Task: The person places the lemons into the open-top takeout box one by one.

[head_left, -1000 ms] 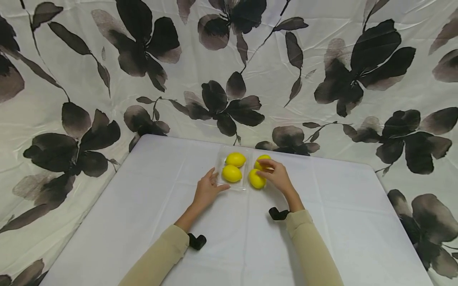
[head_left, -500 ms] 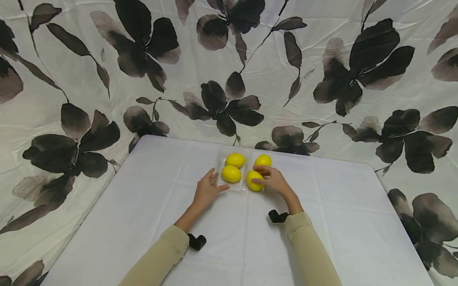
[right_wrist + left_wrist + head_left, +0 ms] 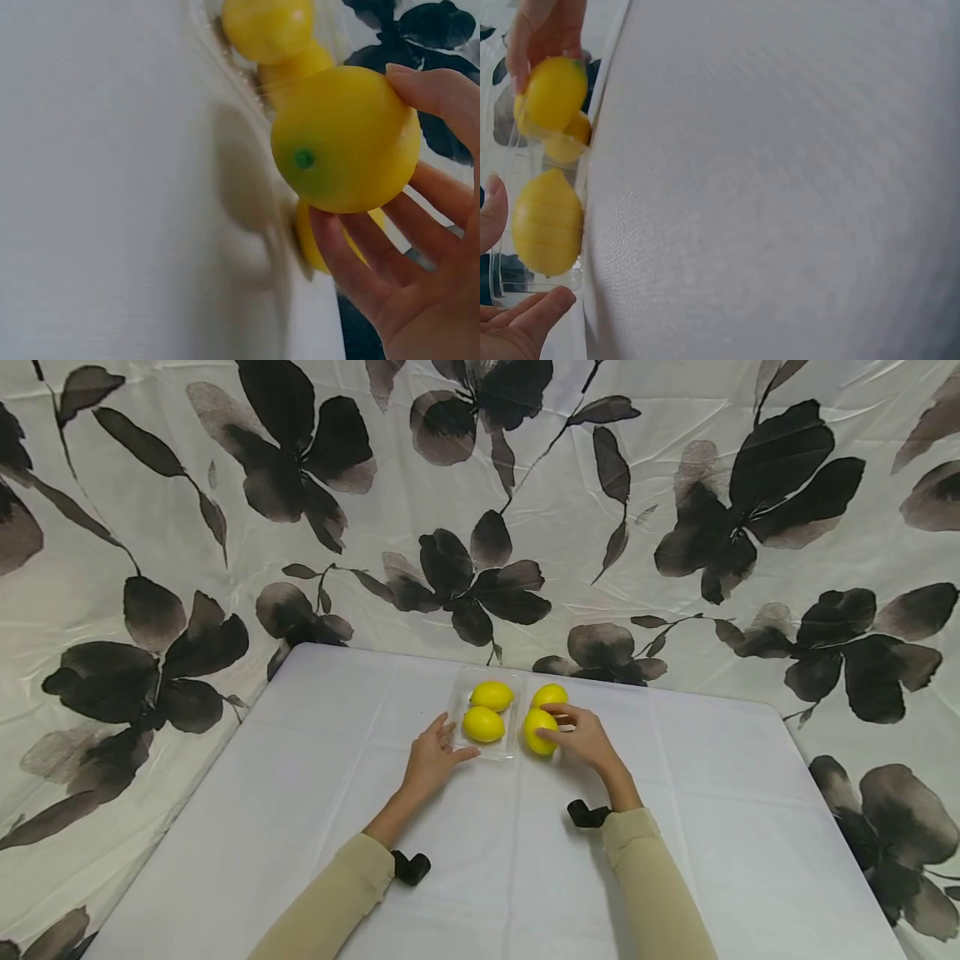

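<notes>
In the head view, my right hand (image 3: 588, 739) holds a yellow lemon (image 3: 538, 732) between thumb and fingers, just right of a clear plastic tray (image 3: 515, 714). The right wrist view shows this lemon (image 3: 349, 142) raised off the table, its green stem spot facing the camera and its shadow falling on the cloth. Another lemon (image 3: 550, 695) lies behind it. Inside the tray sit two lemons, a far one (image 3: 492, 696) and a near one (image 3: 483, 725). Thumb and fingers spread, my left hand (image 3: 431, 760) is at the tray's near left corner.
A white cloth (image 3: 420, 893) covers the table, whose far edge runs close behind the tray. Beyond it hangs a floral curtain (image 3: 472, 577). Black wrist devices (image 3: 411, 867) sit on both forearms.
My right hand has taken hold of the near loose lemon. It shifted toward the tray and nearer me, then slightly back right and away. My left hand and the tray have stayed put.
</notes>
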A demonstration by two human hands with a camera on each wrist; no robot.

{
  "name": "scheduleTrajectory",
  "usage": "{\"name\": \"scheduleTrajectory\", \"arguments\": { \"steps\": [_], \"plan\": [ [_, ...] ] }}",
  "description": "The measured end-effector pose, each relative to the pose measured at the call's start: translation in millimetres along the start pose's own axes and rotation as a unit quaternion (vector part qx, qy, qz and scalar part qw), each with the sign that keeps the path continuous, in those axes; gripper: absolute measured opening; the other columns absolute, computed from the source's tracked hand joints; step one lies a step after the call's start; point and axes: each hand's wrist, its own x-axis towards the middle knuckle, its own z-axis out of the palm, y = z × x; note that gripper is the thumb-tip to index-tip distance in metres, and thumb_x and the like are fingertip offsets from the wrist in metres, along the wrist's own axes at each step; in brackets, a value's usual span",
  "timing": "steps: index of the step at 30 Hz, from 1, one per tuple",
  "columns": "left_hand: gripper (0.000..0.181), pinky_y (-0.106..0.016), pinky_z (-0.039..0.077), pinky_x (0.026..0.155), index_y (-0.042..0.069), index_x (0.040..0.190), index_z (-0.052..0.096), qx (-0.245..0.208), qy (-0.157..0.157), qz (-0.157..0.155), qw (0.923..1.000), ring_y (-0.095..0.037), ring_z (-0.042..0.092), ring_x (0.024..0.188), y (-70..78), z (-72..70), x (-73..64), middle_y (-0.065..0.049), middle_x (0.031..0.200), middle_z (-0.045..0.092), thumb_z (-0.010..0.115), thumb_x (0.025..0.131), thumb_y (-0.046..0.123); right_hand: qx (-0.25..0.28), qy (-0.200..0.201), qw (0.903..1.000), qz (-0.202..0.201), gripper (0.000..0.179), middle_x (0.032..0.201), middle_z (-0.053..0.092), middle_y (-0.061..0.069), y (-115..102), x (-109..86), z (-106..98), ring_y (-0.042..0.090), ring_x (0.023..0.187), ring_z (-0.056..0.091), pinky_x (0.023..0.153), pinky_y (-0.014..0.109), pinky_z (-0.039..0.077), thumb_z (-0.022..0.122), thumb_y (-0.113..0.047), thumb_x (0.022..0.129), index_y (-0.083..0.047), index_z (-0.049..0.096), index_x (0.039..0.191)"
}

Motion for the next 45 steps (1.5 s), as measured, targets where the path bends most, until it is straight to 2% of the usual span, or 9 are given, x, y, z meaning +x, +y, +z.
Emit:
{"name": "scheduleTrajectory", "arguments": {
  "steps": [4,8,13,20,27,33,35,41,45],
  "plan": [
    [0.093,-0.043,0.051,0.096,0.001,0.152,0.034,0.001,0.001,0.005,1.0,-0.022,0.058,0.091,-0.6,-0.7,0.1,-0.018,0.142,0.055,0.085,0.078,0.026,0.028,0.025,0.9984,-0.043,0.053,0.134,0.061,0.008,-7,3.4,-3,0.033,0.119,0.059,0.099,0.047,0.05,0.078,-0.035,0.084,-0.016,0.063,0.131],
    [0.093,-0.043,0.051,0.098,0.0,0.152,0.034,0.002,0.0,0.005,1.0,-0.021,0.059,0.095,-1.1,-1.4,-0.4,-0.018,0.142,0.055,0.085,0.078,0.026,0.064,0.037,0.9939,-0.081,0.052,0.135,0.059,0.011,-17,7.1,-3,0.032,0.118,0.059,0.098,0.044,0.052,0.078,-0.023,0.085,-0.013,0.061,0.133],
    [0.094,-0.043,0.052,0.095,0.0,0.152,0.034,0.001,0.0,0.006,1.0,-0.021,0.059,0.092,-2.4,-1.6,-0.4,-0.018,0.141,0.055,0.085,0.078,0.026,0.087,0.025,0.9913,-0.096,0.056,0.137,0.052,0.017,-36,11.0,2,0.036,0.121,0.056,0.103,0.047,0.048,0.076,-0.013,0.087,-0.007,0.056,0.138],
    [0.093,-0.043,0.052,0.092,0.001,0.152,0.034,-0.001,-0.004,-0.001,1.0,-0.023,0.061,0.095,-4.5,1.3,-0.3,-0.017,0.141,0.056,0.085,0.078,0.026,0.066,-0.005,0.9911,-0.116,0.053,0.132,0.052,0.021,-74,-4.6,11,0.039,0.121,0.055,0.102,0.05,0.048,0.076,-0.007,0.084,0.0,0.057,0.133],
    [0.094,-0.043,0.052,0.094,0.003,0.152,0.035,-0.008,-0.008,0.002,0.9999,-0.023,0.062,0.1,-2.0,2.9,-0.3,-0.017,0.141,0.056,0.085,0.077,0.028,0.064,-0.063,0.9857,-0.142,0.051,0.132,0.054,0.02,-70,-6.4,22,0.037,0.121,0.054,0.104,0.05,0.046,0.078,-0.006,0.082,0.002,0.06,0.128],
    [0.093,-0.035,0.048,0.084,0.001,0.151,0.035,-0.013,-0.005,0.004,0.9999,-0.018,0.052,0.084,-0.3,1.5,-0.4,-0.019,0.139,0.057,0.085,0.077,0.027,0.117,-0.084,0.9774,-0.155,0.039,0.127,0.057,0.025,-64,-1.9,28,0.04,0.121,0.056,0.106,0.052,0.044,0.073,-0.002,0.087,0.01,0.06,0.122],
    [0.093,-0.036,0.047,0.084,0.001,0.151,0.035,-0.015,-0.005,0.004,0.9999,-0.02,0.052,0.084,-0.3,1.0,-0.8,-0.02,0.14,0.057,0.085,0.078,0.027,0.122,-0.083,0.9775,-0.151,0.038,0.126,0.058,0.026,-63,-1.0,30,0.042,0.119,0.058,0.105,0.053,0.045,0.071,-0.001,0.088,0.011,0.06,0.122],
    [0.093,-0.045,0.05,0.099,0.001,0.152,0.033,-0.02,-0.008,0.003,0.9998,-0.029,0.062,0.113,0.7,-0.5,-2.5,-0.02,0.142,0.055,0.085,0.078,0.027,0.125,-0.054,0.979,-0.152,0.037,0.124,0.061,0.028,-53,7.1,39,0.042,0.117,0.06,0.104,0.051,0.046,0.071,-0.002,0.088,0.009,0.061,0.122],
    [0.092,-0.042,0.05,0.096,-0.002,0.151,0.033,-0.022,-0.008,0.009,0.9997,-0.026,0.06,0.101,1.7,-1.4,-2.6,-0.022,0.141,0.054,0.084,0.079,0.025,0.12,-0.028,0.9802,-0.155,0.035,0.121,0.065,0.021,-38,16.6,49,0.034,0.114,0.062,0.102,0.046,0.049,0.074,-0.007,0.088,0.003,0.065,0.12]
  ]
}}
